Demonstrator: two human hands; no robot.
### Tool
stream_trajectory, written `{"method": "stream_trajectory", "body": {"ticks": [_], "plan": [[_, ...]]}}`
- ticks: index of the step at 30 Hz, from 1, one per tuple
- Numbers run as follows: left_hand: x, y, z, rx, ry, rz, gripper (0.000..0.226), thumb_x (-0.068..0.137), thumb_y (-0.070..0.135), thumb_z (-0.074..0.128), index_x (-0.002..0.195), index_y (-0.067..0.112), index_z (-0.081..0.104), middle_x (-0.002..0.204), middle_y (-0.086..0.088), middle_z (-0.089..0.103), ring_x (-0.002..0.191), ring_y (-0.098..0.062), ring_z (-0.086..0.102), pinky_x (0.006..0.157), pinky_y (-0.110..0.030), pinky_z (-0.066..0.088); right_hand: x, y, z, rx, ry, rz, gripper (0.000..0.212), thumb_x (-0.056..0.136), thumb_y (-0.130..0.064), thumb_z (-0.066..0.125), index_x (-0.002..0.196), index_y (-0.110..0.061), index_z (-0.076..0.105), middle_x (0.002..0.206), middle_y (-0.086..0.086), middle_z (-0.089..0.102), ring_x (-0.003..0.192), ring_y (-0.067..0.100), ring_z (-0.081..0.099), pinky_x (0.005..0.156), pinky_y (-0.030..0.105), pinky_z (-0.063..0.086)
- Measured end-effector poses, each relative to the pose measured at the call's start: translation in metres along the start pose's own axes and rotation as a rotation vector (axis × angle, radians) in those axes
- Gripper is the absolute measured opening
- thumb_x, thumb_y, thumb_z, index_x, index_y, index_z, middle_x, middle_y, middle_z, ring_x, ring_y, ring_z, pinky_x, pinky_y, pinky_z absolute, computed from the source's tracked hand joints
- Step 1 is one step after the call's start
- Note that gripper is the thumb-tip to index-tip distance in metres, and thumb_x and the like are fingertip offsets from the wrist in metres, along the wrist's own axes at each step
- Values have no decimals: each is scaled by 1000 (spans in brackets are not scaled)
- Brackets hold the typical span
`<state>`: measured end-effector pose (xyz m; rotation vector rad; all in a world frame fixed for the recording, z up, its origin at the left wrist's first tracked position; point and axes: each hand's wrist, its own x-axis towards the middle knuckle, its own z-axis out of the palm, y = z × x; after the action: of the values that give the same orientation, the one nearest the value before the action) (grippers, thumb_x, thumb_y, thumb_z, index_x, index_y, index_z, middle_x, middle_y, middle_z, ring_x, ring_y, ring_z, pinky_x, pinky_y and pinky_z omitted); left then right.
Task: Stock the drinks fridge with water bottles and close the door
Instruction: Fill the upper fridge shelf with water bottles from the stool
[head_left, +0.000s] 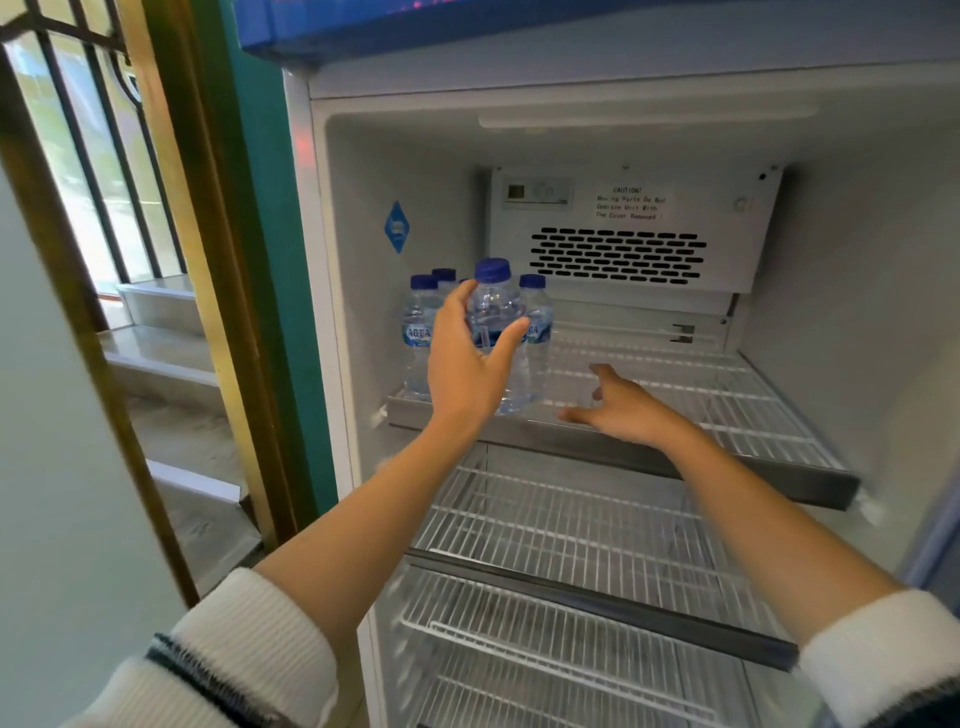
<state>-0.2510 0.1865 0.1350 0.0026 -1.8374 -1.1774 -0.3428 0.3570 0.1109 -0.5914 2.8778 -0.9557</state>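
Left hand (467, 374) grips a water bottle (496, 332) at the top shelf (623, 447) front-left corner; right hand (618, 410) hangs open, apparently empty. Risk: toppling neighbouring bottles (421, 327).

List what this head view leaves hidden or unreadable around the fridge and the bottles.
- Fridge door: only a blurred sliver shows at the right edge of the head view.
- Bottle count: the left hand and the held bottle cover the bottles behind.
- Control panel: too small to read.
- Lowest shelf: cut off by the bottom edge.
- Right hand: fingertips motion-blurred.
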Motion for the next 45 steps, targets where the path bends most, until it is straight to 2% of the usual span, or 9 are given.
{"method": "stream_trajectory", "body": {"ticks": [8,12,16,22,29,32,34,38,45], "plan": [[-4,-6,39,119,15,54,70,82,45,71,140,18,43,137,0,51,127,-16,46,102,-30,41,-7,3,3,60,95,11,92,83,-49,68,152,-16,16,147,14,42,127,30,48,97,35,42],[-11,-15,47,276,44,105,67,83,48,69,140,21,44,134,-2,49,122,-15,46,85,-18,37,-9,5,1,95,118,4,87,84,-49,67,150,-16,20,143,14,45,126,29,49,97,34,43],[-6,-21,45,439,82,166,69,80,55,68,137,20,50,123,-8,49,109,-20,48,64,-28,48,-8,6,2,94,120,5,83,85,-51,65,148,-16,25,141,14,47,124,28,50,98,35,44],[0,-32,32,625,26,216,78,80,56,68,140,11,47,117,-14,52,105,-27,50,63,-32,49,-9,8,3,90,162,-18,72,85,-52,64,141,-16,40,128,13,57,111,25,58,93,34,47],[-55,-89,-1,599,-60,305,60,94,50,48,139,11,44,125,-11,52,117,-25,48,103,-38,35,-11,1,7,194,229,-84,52,87,-48,63,129,-18,54,109,3,64,99,17,61,84,27,46],[-72,-114,-11,698,-193,401,67,93,48,53,145,10,34,143,-10,42,140,-29,32,118,-47,16,-12,-22,16,338,250,-104,52,86,-49,65,127,-18,54,106,-1,64,93,11,60,79,25,46],[-75,-122,-17,747,-270,423,80,89,42,62,150,10,22,154,-9,29,148,-26,13,120,-47,8,-11,-38,32,285,296,-114,63,79,-57,68,127,-19,49,108,0,63,92,13,61,77,29,50],[-76,-118,-22,731,-313,393,83,86,33,67,151,10,21,156,-8,26,149,-23,8,121,-46,8,-10,-59,57,28,469,-55,83,66,-73,67,122,-16,43,117,4,61,102,25,62,72,33,47],[-76,-115,-25,704,-350,346,86,84,31,68,151,14,17,157,-6,24,149,-21,6,122,-43,5,-9,-58,64,-69,580,-55,72,71,-71,65,116,-18,47,113,0,66,95,21,66,68,31,48]]}}
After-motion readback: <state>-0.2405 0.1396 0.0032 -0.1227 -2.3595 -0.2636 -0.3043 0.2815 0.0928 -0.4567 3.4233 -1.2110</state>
